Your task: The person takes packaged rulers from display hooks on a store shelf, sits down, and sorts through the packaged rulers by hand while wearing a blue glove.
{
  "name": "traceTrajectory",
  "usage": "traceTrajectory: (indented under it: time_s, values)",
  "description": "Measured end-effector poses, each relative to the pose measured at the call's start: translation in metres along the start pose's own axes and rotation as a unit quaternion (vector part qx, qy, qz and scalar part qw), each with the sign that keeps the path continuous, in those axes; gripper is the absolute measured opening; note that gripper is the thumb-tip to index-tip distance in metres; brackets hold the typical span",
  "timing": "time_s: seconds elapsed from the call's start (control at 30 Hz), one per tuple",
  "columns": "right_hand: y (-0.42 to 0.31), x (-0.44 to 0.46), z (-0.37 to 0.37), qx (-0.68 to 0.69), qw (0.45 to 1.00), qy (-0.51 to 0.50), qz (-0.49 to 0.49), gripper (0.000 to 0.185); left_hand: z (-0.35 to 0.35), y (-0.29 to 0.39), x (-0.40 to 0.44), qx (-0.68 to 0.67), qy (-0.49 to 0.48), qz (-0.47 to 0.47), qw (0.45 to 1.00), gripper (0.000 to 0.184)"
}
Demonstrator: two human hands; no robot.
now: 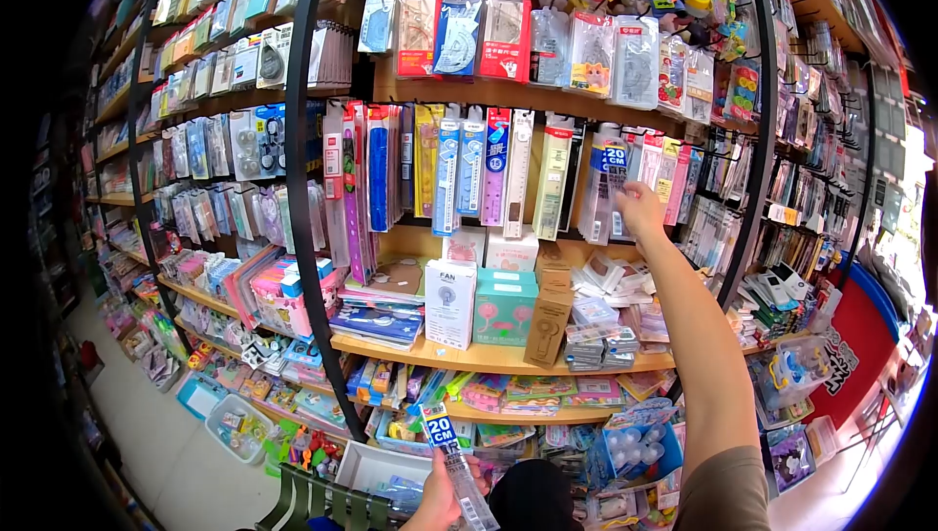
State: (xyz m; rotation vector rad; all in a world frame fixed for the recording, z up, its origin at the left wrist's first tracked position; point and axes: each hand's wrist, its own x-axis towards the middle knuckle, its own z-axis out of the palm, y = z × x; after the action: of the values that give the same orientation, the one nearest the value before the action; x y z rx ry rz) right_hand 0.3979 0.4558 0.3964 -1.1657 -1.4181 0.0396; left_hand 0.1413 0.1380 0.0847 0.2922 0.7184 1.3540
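In my left hand [440, 500], low in front of me, is a clear packaged ruler [455, 463] with a blue "20 CM" label, held tilted. My right arm reaches up to the rack, where my right hand [640, 211] has its fingers pinched at the edge of another packaged 20 cm ruler [598, 199] hanging from a hook. The fingertips are partly hidden by the hand itself. More packaged rulers [447, 177] in blue, purple and white hang to the left of it, and pink and red packs [672, 179] hang just to the right.
Below the hooks, a wooden shelf [489, 357] carries a white fan box [450, 304], a green box [504, 306] and a brown box [549, 324]. Black uprights [305, 160] frame the rack. Set squares [456, 38] hang above. Bins [239, 427] stand on the floor at left.
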Motion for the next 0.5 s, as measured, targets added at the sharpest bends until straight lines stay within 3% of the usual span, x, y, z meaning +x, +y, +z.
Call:
traceTrajectory:
  time_s: [0.07, 0.1, 0.13, 0.2, 0.27, 0.3, 0.37, 0.43, 0.47, 0.5]
  values:
    - [0.009, 0.001, 0.010, 0.041, 0.998, -0.042, 0.038, 0.039, -0.011, -0.001, 0.007, -0.060, -0.039, -0.011, 0.997, 0.061]
    - [0.013, -0.004, 0.013, -0.033, 0.998, -0.044, -0.012, 0.041, -0.014, 0.000, 0.010, -0.081, -0.051, -0.011, 0.995, 0.055]
    - [0.022, -0.015, 0.022, -0.086, 0.989, 0.036, -0.113, 0.041, -0.018, 0.000, 0.012, -0.103, -0.061, -0.012, 0.993, 0.049]
    - [-0.002, -0.057, 0.019, -0.117, 0.990, -0.025, -0.074, 0.035, -0.020, 0.000, 0.007, -0.098, -0.040, 0.006, 0.994, 0.043]
    - [0.002, -0.105, 0.034, -0.067, 0.979, -0.118, -0.149, 0.025, -0.005, 0.003, 0.001, -0.040, 0.015, 0.041, 0.998, 0.043]
    - [-0.027, -0.151, 0.027, 0.017, 0.977, -0.186, -0.103, 0.020, 0.000, 0.006, -0.003, -0.031, 0.015, 0.046, 0.998, 0.035]
    - [-0.022, -0.228, 0.035, -0.011, 0.926, -0.361, -0.113, 0.023, 0.004, 0.006, -0.006, -0.039, 0.029, 0.055, 0.997, 0.028]
    - [-0.066, -0.302, 0.007, 0.059, 0.852, -0.519, -0.026, 0.039, 0.005, 0.006, -0.004, -0.038, 0.033, 0.072, 0.996, 0.023]
    - [-0.020, -0.349, 0.028, 0.037, 0.796, -0.602, -0.051, 0.042, 0.002, 0.004, -0.002, -0.032, 0.031, 0.084, 0.995, 0.022]
    - [-0.025, -0.379, 0.017, 0.056, 0.790, -0.610, 0.002, 0.045, -0.001, 0.002, 0.000, -0.027, 0.029, 0.096, 0.995, 0.021]
